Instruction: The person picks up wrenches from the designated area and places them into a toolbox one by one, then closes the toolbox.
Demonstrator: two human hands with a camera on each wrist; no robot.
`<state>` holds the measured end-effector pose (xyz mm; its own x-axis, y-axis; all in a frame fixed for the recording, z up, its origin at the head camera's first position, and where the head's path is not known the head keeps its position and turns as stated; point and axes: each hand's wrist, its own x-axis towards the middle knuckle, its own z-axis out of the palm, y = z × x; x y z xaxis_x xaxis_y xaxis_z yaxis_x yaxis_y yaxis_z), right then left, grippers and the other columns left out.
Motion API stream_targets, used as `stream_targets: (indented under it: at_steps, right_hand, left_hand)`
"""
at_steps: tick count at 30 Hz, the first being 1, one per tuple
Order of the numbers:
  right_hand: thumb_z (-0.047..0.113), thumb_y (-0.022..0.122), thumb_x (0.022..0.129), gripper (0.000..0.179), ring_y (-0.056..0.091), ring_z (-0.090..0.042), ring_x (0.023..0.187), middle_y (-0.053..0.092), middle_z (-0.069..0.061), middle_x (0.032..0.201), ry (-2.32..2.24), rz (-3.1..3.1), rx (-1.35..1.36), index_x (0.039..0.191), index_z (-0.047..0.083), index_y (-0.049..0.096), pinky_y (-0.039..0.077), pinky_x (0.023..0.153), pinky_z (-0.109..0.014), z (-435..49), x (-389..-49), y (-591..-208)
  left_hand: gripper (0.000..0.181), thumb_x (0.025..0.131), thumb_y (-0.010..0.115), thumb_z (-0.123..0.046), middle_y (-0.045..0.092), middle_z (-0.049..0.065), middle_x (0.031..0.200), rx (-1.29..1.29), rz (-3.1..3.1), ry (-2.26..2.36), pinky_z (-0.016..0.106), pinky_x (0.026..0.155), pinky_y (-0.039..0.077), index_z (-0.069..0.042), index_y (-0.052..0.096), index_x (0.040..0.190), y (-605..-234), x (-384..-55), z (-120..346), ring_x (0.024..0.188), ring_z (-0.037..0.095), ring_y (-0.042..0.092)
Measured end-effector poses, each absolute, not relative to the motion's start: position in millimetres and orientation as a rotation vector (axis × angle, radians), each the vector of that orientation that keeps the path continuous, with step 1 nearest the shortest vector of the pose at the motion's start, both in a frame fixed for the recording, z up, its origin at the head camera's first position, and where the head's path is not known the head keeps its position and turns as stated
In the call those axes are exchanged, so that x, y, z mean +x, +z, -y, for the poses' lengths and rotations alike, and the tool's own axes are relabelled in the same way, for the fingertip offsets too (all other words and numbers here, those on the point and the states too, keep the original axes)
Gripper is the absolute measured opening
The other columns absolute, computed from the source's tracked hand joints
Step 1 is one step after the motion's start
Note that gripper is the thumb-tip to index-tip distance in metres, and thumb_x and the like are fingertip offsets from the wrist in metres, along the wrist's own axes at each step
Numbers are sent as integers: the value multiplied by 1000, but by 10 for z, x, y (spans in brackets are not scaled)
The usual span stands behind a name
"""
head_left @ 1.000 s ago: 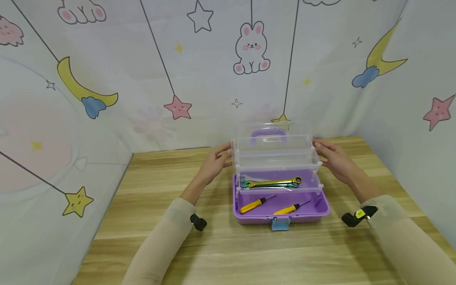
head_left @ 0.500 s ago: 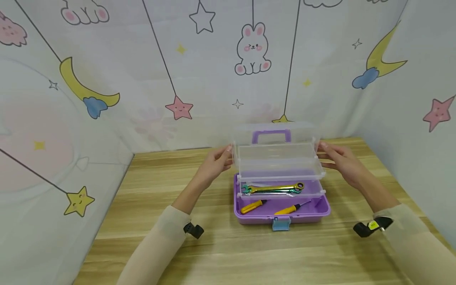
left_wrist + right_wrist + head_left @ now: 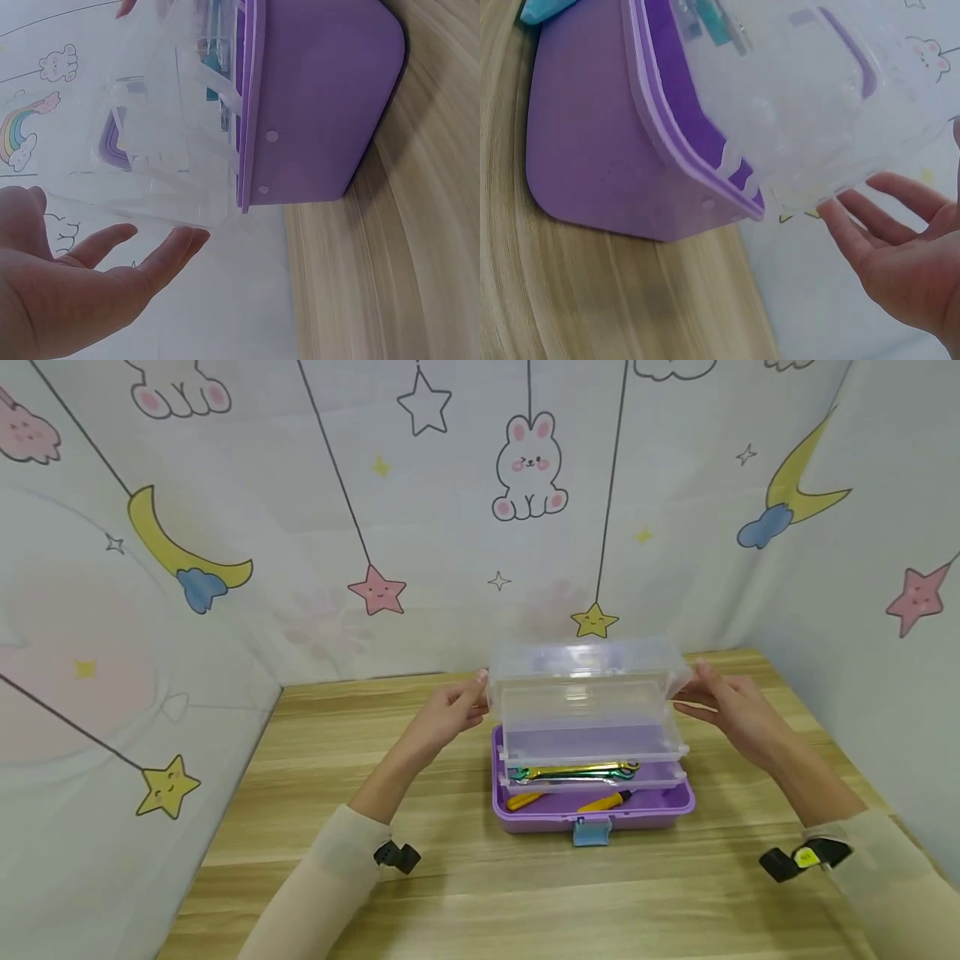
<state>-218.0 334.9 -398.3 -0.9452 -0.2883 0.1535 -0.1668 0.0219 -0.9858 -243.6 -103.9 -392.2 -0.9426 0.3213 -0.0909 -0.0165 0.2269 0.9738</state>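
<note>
A purple toolbox (image 3: pixel 536 820) stands on the table, its clear lid (image 3: pixel 517 662) tilted partway over the unfolded clear trays (image 3: pixel 525 745). My left hand (image 3: pixel 444 717) is at the lid's left side, its fairly straight fingertips (image 3: pixel 193 236) right at the edge. On the other side, my right hand (image 3: pixel 738 714) has its extended fingertips (image 3: pixel 832 210) at the lid's right edge. Gold and green wrenches (image 3: pixel 573 771) lie in the lower tray. Two yellow-handled screwdrivers (image 3: pixel 602 802) lie in the base, partly covered by that tray. The purple handle (image 3: pixel 112 142) shows through the lid.
A pale blue latch (image 3: pixel 592 832) hangs open at the box's front. The wooden table (image 3: pixel 330 760) extends around the box. Behind it hangs a white curtain (image 3: pixel 442 527) printed with rabbits, stars and moons, close to the lid.
The lid has tipped forward between my hands, and the trays have swung down and forward, covering more of the screwdrivers. My right hand has shifted right and slightly down.
</note>
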Motion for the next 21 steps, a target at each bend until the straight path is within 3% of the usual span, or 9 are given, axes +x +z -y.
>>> stream_targets:
  at_steps: [1,3,5,7,10,11,14,17,21]
  right_hand:
    - [33,40,117,53,68,-11,119,69,-6,131,-2059,-2202,-468,127,-12,68,53,102,-27,-3335,-2164,-3973]
    - [33,42,117,52,66,-8,122,61,-13,141,-1966,-2286,-415,131,-11,65,52,105,-28,-3311,-2122,-3946]
    - [38,44,116,57,62,-14,129,54,-19,150,-1786,-2428,-350,140,-12,58,50,109,-37,-3291,-2071,-3910]
    - [41,47,114,63,56,-25,137,48,-25,155,-1592,-2545,-303,148,-13,50,44,116,-49,-3281,-2006,-3876]
    - [41,55,111,66,50,-43,142,51,-28,155,-1416,-2634,-298,155,-7,44,38,116,-60,-3266,-1926,-3864]
    - [40,58,110,69,48,-46,143,49,-29,155,-1386,-2647,-306,157,-8,42,40,115,-58,-3256,-1898,-3867]
    - [34,65,108,74,44,-51,144,45,-34,156,-1376,-2653,-350,158,-12,35,50,107,-32,-3222,-1838,-3910]
    - [28,70,105,79,41,-52,146,41,-36,158,-1428,-2638,-390,159,-13,31,47,97,-12,-3188,-1803,-3969]
    - [22,76,101,76,41,-51,146,44,-31,157,-1490,-2659,-437,159,-9,36,43,97,-7,-3164,-1806,-4059]
  left_hand:
    - [77,106,53,-62,59,21,145,298,-2242,1762,37,108,51,1,55,150,-3924,-2420,1045,137,33,58]
    - [73,106,56,-61,59,17,149,322,-2264,1722,39,110,51,-4,56,151,-3923,-2380,1061,136,32,59]
    - [69,104,60,-59,57,12,152,354,-2282,1671,44,112,49,-12,55,155,-3924,-2333,1084,136,33,60]
    - [68,102,63,-59,57,8,153,395,-2320,1604,48,114,47,-20,53,157,-3930,-2285,1110,137,30,59]
    - [69,101,67,-56,58,7,153,473,-2363,1538,52,114,46,-26,48,160,-3945,-2223,1142,138,28,59]
    - [69,101,68,-54,58,9,153,505,-2377,1526,52,113,47,-26,48,161,-3955,-2208,1150,138,28,58]
    - [71,101,73,-45,56,12,154,584,-2382,1531,48,112,49,-21,46,162,-3987,-2178,1158,140,27,56]
    - [75,99,77,-41,53,14,157,633,-2370,1561,43,111,49,-16,45,162,-4034,-2174,1153,143,26,53]
    - [81,94,83,-39,50,9,160,637,-2342,1633,35,111,48,-15,45,162,-4115,-2201,1132,144,21,51]
